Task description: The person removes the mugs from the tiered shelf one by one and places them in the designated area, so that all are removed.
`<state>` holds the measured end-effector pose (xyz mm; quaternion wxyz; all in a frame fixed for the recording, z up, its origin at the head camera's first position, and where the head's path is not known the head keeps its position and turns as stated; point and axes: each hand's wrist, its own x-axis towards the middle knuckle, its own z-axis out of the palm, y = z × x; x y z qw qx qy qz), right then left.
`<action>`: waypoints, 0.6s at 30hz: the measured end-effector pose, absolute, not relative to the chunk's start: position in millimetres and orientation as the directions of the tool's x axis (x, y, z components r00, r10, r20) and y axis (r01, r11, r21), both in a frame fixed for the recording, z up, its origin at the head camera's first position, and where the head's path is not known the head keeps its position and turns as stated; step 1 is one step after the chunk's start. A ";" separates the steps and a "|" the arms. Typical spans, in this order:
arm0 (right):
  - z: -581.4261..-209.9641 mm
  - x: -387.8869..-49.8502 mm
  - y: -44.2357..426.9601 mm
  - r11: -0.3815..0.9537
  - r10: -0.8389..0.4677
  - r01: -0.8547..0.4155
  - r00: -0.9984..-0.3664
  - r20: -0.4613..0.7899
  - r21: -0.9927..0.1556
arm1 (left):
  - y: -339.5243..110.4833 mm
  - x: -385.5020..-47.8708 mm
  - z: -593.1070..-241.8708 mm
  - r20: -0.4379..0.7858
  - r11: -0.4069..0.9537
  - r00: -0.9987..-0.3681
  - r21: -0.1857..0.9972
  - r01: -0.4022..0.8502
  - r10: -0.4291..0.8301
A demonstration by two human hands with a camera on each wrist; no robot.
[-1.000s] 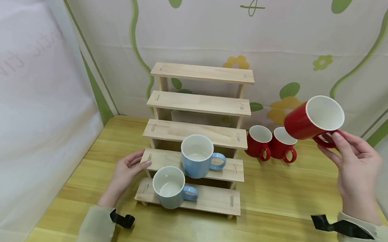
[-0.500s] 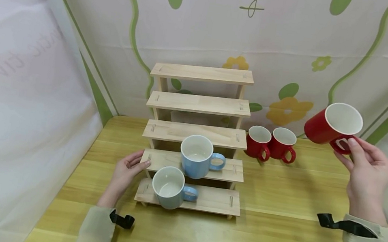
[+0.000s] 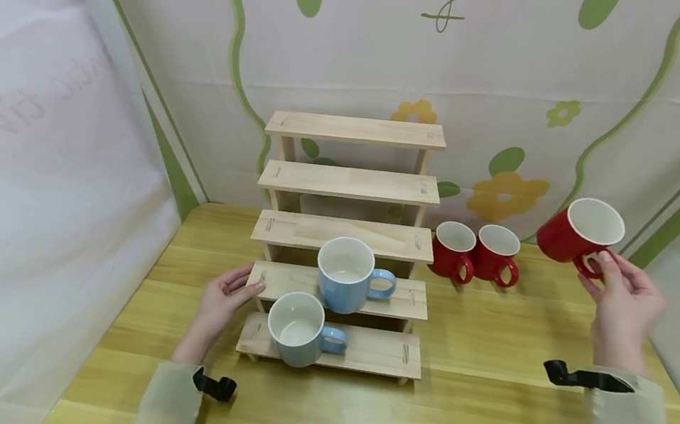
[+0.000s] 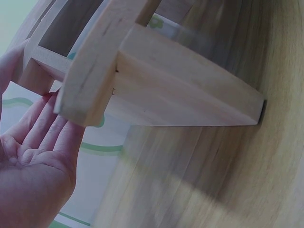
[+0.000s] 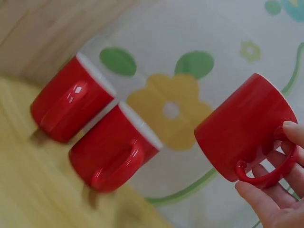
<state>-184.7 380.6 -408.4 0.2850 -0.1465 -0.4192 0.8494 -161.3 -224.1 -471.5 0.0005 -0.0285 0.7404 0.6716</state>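
My right hand (image 3: 627, 303) holds a red mug (image 3: 579, 233) by its handle, white inside and tilted, raised above the table at the right. In the right wrist view, thumb and fingers pinch the handle of that red mug (image 5: 244, 128). My left hand (image 3: 221, 304) grips the left end of a stepped wooden shelf (image 3: 343, 235), thumb over a lower board. The left wrist view shows the fingers of the left hand (image 4: 40, 161) at the underside of the shelf (image 4: 166, 85). One light-blue mug (image 3: 344, 291) stands on the second step, another blue mug (image 3: 296, 346) on the lowest.
Two red mugs, one nearer the shelf (image 3: 450, 255) and one right of it (image 3: 491, 260), stand upright on the wooden table (image 3: 481, 417). A white patterned cloth (image 3: 349, 41) hangs behind. The upper three boards bear no mugs.
My right hand has carried the red mug rightward, away from the two standing red mugs, then lowered it slightly. The left hand, shelf and blue mugs stay in place.
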 end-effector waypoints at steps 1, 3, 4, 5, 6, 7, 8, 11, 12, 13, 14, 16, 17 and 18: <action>-411.9 -186.1 382.4 -0.489 0.610 -0.350 -0.792 -0.026 -0.799 | -223.9 -161.4 -471.6 -0.040 0.096 -0.998 0.994 -0.043 -0.041; -418.7 -188.9 385.4 -0.490 0.617 -0.333 -0.786 -0.050 -0.806 | -223.5 -161.8 -471.7 -0.040 0.094 -0.998 0.995 -0.043 -0.040; -421.7 -190.1 386.4 -0.492 0.617 -0.323 -0.784 -0.063 -0.808 | -223.5 -161.7 -471.7 -0.039 0.094 -0.998 0.995 -0.042 -0.040; -424.9 -191.7 387.3 -0.493 0.620 -0.315 -0.781 -0.074 -0.811 | -223.7 -161.7 -471.8 -0.038 0.096 -0.998 0.995 -0.042 -0.041; -427.6 -193.2 387.7 -0.492 0.622 -0.307 -0.779 -0.082 -0.815 | -223.8 -161.6 -471.8 -0.037 0.098 -0.999 0.994 -0.040 -0.040; -430.1 -195.1 388.2 -0.496 0.622 -0.301 -0.778 -0.091 -0.815 | -223.9 -161.6 -471.9 -0.036 0.100 -0.999 0.994 -0.040 -0.040; -432.5 -196.6 388.5 -0.498 0.620 -0.296 -0.778 -0.096 -0.816 | -224.1 -161.6 -472.0 -0.035 0.103 -0.999 0.994 -0.039 -0.042; -439.6 -202.0 388.6 -0.513 0.615 -0.296 -0.781 -0.104 -0.806 | -224.2 -161.4 -471.9 -0.035 0.110 -0.999 0.993 -0.039 -0.041; -441.5 -203.4 388.6 -0.517 0.613 -0.296 -0.783 -0.106 -0.803 | -224.2 -161.3 -471.9 -0.036 0.111 -0.999 0.993 -0.040 -0.040; -443.5 -205.1 388.8 -0.521 0.612 -0.294 -0.783 -0.111 -0.801 | -224.2 -161.2 -471.8 -0.037 0.112 -0.999 0.993 -0.041 -0.039; -445.5 -206.6 388.9 -0.521 0.612 -0.291 -0.782 -0.114 -0.803 | -224.1 -161.3 -471.9 -0.038 0.112 -0.999 0.993 -0.042 -0.038; -449.6 -209.8 389.2 -0.519 0.614 -0.281 -0.780 -0.123 -0.808 | -224.0 -161.5 -472.0 -0.040 0.112 -0.999 0.993 -0.044 -0.035; -451.8 -211.3 389.5 -0.515 0.614 -0.274 -0.779 -0.127 -0.812 | -224.0 -161.7 -472.2 -0.041 0.111 -0.999 0.993 -0.044 -0.035; -453.9 -212.7 389.6 -0.513 0.614 -0.270 -0.779 -0.129 -0.815 | -223.9 -161.7 -472.0 -0.041 0.111 -0.999 0.993 -0.044 -0.033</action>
